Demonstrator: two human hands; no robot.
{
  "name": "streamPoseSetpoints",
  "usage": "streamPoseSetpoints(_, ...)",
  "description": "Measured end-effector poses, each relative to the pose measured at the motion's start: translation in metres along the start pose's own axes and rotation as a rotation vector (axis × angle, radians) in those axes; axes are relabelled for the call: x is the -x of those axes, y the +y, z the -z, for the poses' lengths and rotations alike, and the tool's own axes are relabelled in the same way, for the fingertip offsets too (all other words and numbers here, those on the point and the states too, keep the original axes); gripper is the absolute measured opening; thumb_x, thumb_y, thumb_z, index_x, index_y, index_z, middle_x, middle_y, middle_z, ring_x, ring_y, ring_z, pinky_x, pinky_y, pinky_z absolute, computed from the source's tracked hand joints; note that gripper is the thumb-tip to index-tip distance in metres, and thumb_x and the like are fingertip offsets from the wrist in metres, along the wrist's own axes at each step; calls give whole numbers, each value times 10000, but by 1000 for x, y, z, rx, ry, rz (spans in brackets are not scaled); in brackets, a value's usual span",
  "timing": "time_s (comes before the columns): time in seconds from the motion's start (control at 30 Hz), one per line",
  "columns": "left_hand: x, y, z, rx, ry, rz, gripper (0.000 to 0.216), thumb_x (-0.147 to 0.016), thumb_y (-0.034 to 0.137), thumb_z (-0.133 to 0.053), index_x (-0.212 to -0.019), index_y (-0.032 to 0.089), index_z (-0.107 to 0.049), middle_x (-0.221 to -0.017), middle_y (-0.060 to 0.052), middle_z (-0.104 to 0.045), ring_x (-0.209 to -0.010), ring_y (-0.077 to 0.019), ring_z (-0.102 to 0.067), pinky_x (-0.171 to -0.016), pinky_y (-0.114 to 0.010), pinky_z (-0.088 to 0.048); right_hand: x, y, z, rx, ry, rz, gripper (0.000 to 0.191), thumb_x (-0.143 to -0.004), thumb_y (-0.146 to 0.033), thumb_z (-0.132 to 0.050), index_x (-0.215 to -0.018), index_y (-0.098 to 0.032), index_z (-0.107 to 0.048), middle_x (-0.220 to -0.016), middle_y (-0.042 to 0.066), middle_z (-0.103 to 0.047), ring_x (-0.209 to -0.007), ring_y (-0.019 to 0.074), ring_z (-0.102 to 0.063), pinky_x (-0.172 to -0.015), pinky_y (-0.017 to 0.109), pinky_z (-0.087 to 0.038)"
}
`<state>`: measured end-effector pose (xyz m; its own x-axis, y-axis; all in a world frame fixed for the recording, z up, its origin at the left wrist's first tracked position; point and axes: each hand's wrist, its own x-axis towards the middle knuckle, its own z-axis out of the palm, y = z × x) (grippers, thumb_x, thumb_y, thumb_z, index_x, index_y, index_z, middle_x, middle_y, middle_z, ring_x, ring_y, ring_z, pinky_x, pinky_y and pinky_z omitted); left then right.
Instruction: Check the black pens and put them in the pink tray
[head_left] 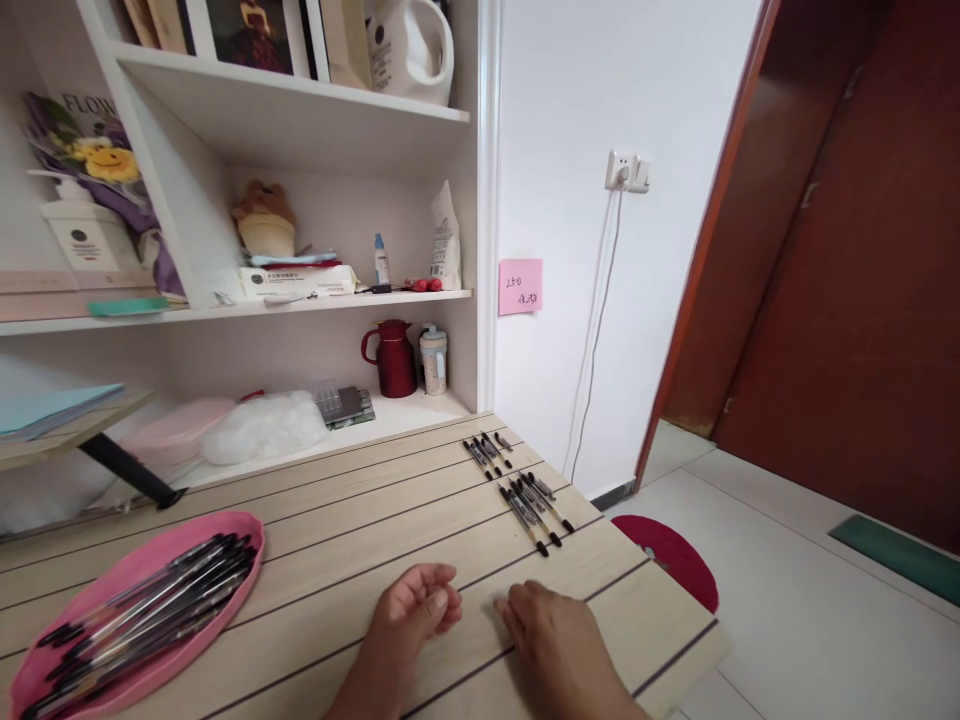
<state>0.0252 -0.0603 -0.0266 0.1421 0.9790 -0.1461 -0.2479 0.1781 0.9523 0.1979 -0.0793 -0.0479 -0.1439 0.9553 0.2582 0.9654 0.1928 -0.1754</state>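
My left hand (418, 612) is above the slatted wooden table (330, 580) near its front. Its fingers are loosely curled in with the thumb across them, and nothing shows in them. Just to its right, my right hand (551, 635) is low over the tabletop, knuckles up, fingers bent together; no object sticks out of it. Beyond the hands lie two groups of pens with black ends: a nearer group (529, 515) and a farther group (484, 455). At the left, a pink oval tray (251, 545) holds a pile of similar pens (150, 610).
Along the back stands a white shelf unit (300, 120) with a dark red jug (395, 360), a light tumbler (433, 358) and a white plastic-wrapped bundle (262, 428). A small raised stand (75, 425) is at the left. Past the table's right edge are a red round stool (675, 560) and a hanging cord (600, 320).
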Motion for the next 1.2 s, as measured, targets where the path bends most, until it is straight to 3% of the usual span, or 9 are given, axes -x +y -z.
streamPoseSetpoints(0.1,-1,28,20,-438,54,-187,229,-564,237,-668,-787,199,-696,-805,-98,-673,-776,-243,-578,-785,-361,-388,5,-10,-4,-35,-39,8,311,-873,-253,-321,-696,-196,-570,-687,32,-641,-585,135,-579,-491,230,-266)
streamPoseSetpoints(0.17,-1,53,48,-741,132,-364,248,-565,227,-649,-807,238,-704,-925,-99,-670,-920,-293,-543,-899,-407,-299,6,-11,-3,-77,-50,1,325,-876,-262,-314,-690,-199,-573,-701,29,-646,-613,141,-587,-507,230,-277)
streamPoseSetpoints(0.27,0,89,106,-1112,430,-483,271,-570,177,-604,-821,222,-696,-910,-86,-678,-964,-332,-514,-958,-496,-143,6,-10,-1,-117,-46,8,313,-872,-265,-321,-695,-206,-572,-720,22,-644,-641,150,-592,-527,235,-287)
streamPoseSetpoints(0.37,7,110,163,-1444,612,-327,289,-618,142,-513,-850,206,-671,-786,-26,-683,-923,-334,-523,-902,-549,-160,7,-10,-1,-122,-34,14,289,-865,-260,-335,-703,-206,-568,-723,23,-641,-644,156,-590,-531,242,-283)
streamPoseSetpoints(0.47,16,117,196,-1498,603,-172,235,-618,115,-482,-733,191,-671,-599,1,-655,-787,-320,-557,-812,-528,-277,8,-10,-5,-119,-15,19,274,-861,-259,-341,-706,-204,-560,-710,23,-637,-633,158,-585,-524,247,-271)
streamPoseSetpoints(0.6,22,116,198,-1583,491,15,197,-618,98,-482,-663,179,-656,-601,-50,-665,-678,-319,-581,-709,-499,-349,9,-9,-10,-112,5,23,261,-858,-261,-344,-709,-203,-550,-691,24,-631,-611,159,-576,-508,251,-248)
streamPoseSetpoints(0.73,24,115,184,-1814,438,23,214,-684,115,-430,-673,154,-640,-742,-143,-682,-671,-315,-599,-740,-503,-336,10,-9,-12,-118,25,37,258,-857,-261,-344,-706,-203,-545,-689,24,-629,-611,161,-572,-504,254,-232)
streamPoseSetpoints(0.83,26,114,179,-1892,448,53,274,-705,105,-364,-739,141,-634,-820,-147,-680,-701,-298,-600,-724,-466,-355,10,-8,-12,-127,34,39,259,-857,-258,-344,-703,-203,-544,-685,24,-629,-615,158,-570,-505,252,-226)
streamPoseSetpoints(1.2,20,115,192,-1814,440,155,282,-694,155,-361,-820,98,-606,-921,-210,-637,-790,-329,-593,-609,-393,-402,11,-8,-13,-138,56,53,264,-856,-253,-345,-716,-197,-562,-694,33,-632,-609,154,-561,-504,254,-209)
